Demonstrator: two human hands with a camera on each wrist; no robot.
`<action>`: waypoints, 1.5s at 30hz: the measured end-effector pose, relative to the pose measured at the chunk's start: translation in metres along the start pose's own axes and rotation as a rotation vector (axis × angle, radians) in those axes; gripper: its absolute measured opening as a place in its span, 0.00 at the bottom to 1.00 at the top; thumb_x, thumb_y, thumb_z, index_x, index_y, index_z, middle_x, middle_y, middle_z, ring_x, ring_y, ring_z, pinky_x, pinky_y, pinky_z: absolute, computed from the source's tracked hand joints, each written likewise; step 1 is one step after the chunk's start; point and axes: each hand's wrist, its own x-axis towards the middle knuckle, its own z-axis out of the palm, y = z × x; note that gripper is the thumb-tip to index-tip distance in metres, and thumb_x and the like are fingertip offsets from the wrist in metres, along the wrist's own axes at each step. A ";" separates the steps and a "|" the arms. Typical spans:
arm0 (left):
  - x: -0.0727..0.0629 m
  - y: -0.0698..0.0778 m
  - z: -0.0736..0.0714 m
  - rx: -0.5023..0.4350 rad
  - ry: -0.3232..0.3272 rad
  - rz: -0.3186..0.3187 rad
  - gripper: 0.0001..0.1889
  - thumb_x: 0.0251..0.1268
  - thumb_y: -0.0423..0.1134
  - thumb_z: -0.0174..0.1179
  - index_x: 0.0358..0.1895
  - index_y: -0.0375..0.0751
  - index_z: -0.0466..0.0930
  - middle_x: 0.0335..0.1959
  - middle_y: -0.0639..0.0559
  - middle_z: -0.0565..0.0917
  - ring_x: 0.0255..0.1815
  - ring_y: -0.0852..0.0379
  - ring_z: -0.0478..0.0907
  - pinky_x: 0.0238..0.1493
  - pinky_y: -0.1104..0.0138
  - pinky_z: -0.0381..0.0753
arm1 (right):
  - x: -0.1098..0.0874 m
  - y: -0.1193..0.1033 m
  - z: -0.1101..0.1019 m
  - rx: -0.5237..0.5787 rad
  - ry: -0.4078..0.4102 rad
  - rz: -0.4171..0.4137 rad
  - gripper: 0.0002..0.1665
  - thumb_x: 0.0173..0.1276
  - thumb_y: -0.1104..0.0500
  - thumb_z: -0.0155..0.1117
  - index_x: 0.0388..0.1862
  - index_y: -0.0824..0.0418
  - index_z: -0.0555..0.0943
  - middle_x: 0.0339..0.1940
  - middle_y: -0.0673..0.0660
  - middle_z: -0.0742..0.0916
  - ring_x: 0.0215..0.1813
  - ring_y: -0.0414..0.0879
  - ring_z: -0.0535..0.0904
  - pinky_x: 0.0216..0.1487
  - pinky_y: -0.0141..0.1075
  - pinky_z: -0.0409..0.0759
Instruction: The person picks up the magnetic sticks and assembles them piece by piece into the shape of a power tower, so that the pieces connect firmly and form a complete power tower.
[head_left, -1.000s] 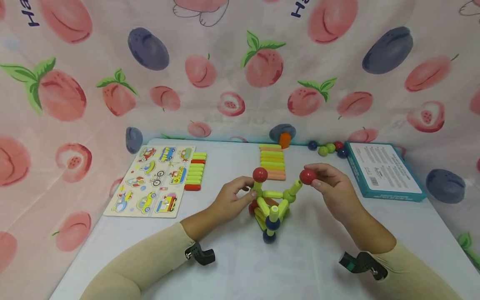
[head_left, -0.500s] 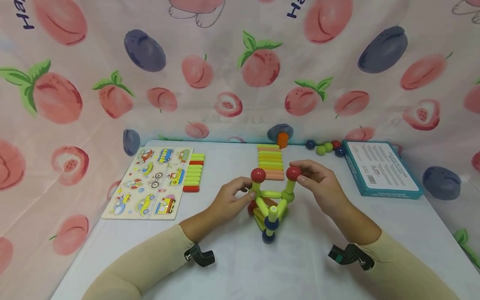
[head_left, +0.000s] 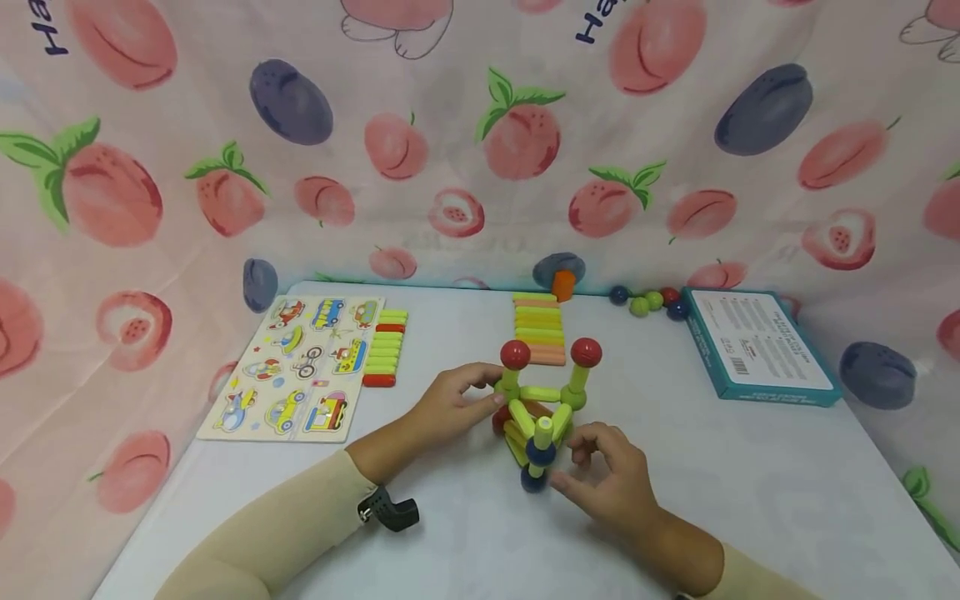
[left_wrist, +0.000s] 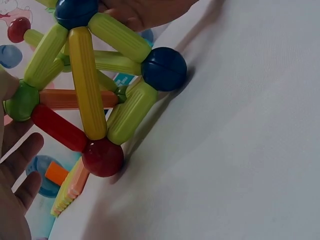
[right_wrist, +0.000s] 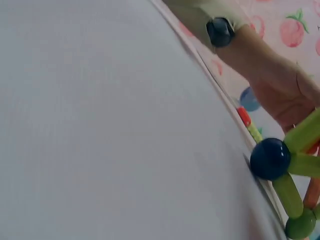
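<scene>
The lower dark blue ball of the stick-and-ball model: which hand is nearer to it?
Right. The right hand is just beside the lower dark blue ball; the left hand is farther, holding the green ball at the far left corner.

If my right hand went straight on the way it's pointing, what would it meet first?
Your right hand would likely meet the near blue balls of the model, though the depth between them is unclear.

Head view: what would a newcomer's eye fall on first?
Probably the stick-and-ball model near the picture's middle, topped by two red balls. The left hand grips its left side; the right hand is close by on its right. A cloth printed with big fruit hangs behind.
</scene>
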 end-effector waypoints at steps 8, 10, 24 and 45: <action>-0.004 -0.001 -0.010 -0.031 0.007 -0.024 0.18 0.74 0.40 0.69 0.63 0.43 0.85 0.55 0.57 0.88 0.58 0.55 0.80 0.63 0.42 0.79 | 0.005 -0.019 0.006 -0.048 -0.037 0.287 0.18 0.65 0.70 0.76 0.49 0.56 0.81 0.39 0.48 0.87 0.36 0.44 0.80 0.37 0.34 0.79; -0.007 0.000 -0.013 -0.047 0.003 -0.038 0.17 0.72 0.40 0.71 0.61 0.45 0.86 0.53 0.59 0.88 0.57 0.55 0.81 0.63 0.42 0.79 | 0.009 -0.017 0.002 -0.054 -0.040 0.341 0.16 0.68 0.71 0.72 0.50 0.57 0.81 0.41 0.49 0.88 0.38 0.43 0.80 0.38 0.35 0.79; -0.017 0.020 0.005 0.025 -0.039 0.030 0.17 0.66 0.42 0.78 0.56 0.47 0.88 0.48 0.62 0.89 0.50 0.63 0.82 0.54 0.53 0.85 | 0.054 0.042 -0.028 0.277 -0.140 0.626 0.17 0.85 0.65 0.51 0.61 0.71 0.82 0.52 0.51 0.88 0.49 0.46 0.83 0.54 0.34 0.84; 0.025 0.004 -0.018 0.132 0.073 0.100 0.19 0.79 0.40 0.64 0.67 0.40 0.82 0.59 0.50 0.87 0.66 0.55 0.81 0.67 0.56 0.79 | 0.141 0.186 -0.133 -0.975 -0.383 0.431 0.31 0.79 0.50 0.63 0.76 0.59 0.75 0.75 0.66 0.77 0.75 0.68 0.62 0.67 0.71 0.57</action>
